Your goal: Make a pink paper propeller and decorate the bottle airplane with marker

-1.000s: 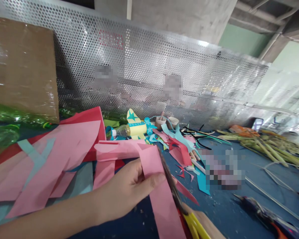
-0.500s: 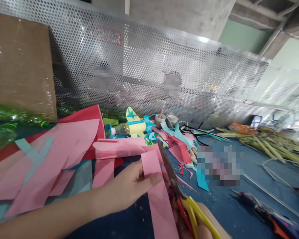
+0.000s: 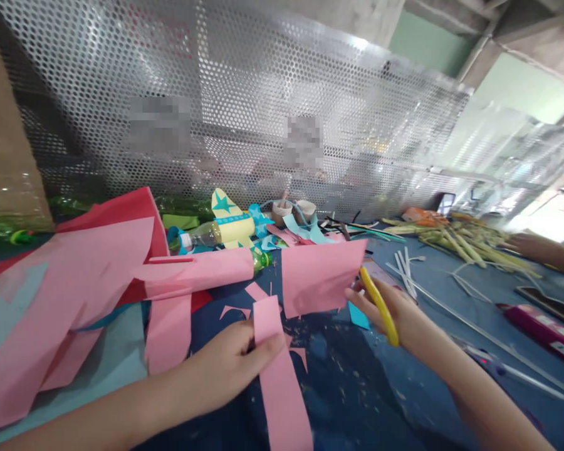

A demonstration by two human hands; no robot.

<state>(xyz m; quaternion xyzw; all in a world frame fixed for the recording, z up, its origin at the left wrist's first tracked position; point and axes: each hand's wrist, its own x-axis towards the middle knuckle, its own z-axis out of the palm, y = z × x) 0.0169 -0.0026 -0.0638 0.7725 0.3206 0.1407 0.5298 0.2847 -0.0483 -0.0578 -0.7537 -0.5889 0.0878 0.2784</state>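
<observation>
One long, narrow pink strip [image 3: 286,401] of thin, matte sheet is pinched between the thumb and fingers of my left grip [image 3: 237,357], near its upper end, probably to keep something so floppy straight and steady while its length slopes toward me. My right grip [image 3: 404,313] is closed around yellow-handled scissors [image 3: 380,307], blades out of sight, and seems to nip the edge of a broad, four-sided pink sheet [image 3: 324,275] too; likely the handle sits back over my fingers to free their tips. That sheet stands raised, just left of my right grip.

Beyond my left grip, thin, sharp-cornered and curved pink scraps [image 3: 235,311] lie on the dark blue, speckled tabletop [image 3: 348,376]. Farther out rests a smooth, rolled pink tube [image 3: 220,268], on its side, a green-capped plastic bottle neck [image 3: 262,260] at its end. Behind it lies a clear plastic bottle [image 3: 205,234] in a yellow sleeve with blue stars [image 3: 235,227].
</observation>
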